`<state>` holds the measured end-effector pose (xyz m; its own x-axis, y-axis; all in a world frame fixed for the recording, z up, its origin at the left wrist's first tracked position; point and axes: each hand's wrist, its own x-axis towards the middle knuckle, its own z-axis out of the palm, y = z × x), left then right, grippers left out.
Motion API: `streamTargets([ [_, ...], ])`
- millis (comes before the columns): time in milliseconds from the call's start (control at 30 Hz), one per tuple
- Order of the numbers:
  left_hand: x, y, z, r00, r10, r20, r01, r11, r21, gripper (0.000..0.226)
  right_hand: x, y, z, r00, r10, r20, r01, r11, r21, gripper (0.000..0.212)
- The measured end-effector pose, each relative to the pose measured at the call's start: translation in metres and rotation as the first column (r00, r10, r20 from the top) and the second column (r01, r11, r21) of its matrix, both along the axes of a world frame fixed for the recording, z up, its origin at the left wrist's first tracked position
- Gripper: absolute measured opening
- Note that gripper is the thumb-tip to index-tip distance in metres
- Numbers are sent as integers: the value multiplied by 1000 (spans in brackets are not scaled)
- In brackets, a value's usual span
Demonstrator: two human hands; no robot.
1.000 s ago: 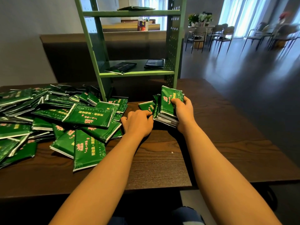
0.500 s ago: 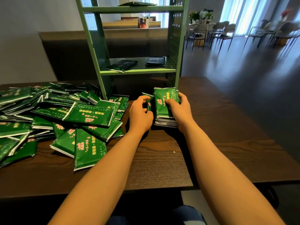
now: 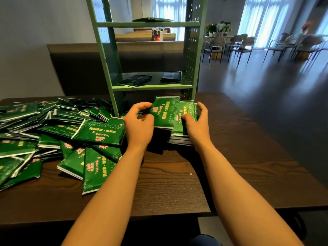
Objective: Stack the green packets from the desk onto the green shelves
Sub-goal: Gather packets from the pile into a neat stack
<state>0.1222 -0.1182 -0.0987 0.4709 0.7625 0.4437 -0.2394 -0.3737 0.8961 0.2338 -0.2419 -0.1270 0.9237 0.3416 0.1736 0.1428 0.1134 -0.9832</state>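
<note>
A stack of green packets [image 3: 184,119] sits on the dark wooden desk [image 3: 239,157] just in front of the green shelves [image 3: 149,87]. My right hand [image 3: 197,121] grips the stack's right side, thumb on the top packet. My left hand [image 3: 139,121] holds the left edge of a single green packet [image 3: 164,112] that lies tilted over the stack's left part. A big loose pile of green packets [image 3: 53,132] covers the desk's left half. The lower shelf holds two dark packets [image 3: 135,79], the upper shelf one flat packet [image 3: 152,19].
The shelf's uprights [image 3: 106,55] and perforated right side panel [image 3: 190,50] stand on the desk directly behind my hands. The desk's front edge runs near my forearms. Chairs [image 3: 237,45] and open floor lie to the right.
Both hands have moved the stack toward the shelf base. The left hand, which rested on the desk one second ago, now holds a packet against the stack's left side.
</note>
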Motion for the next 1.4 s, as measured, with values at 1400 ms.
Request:
streamTargets([
  [1400,69,-14,-29,804,-12,-594,10,1000,-7,22,30,-42,-3,985,-123,-118,126,992,19,62],
])
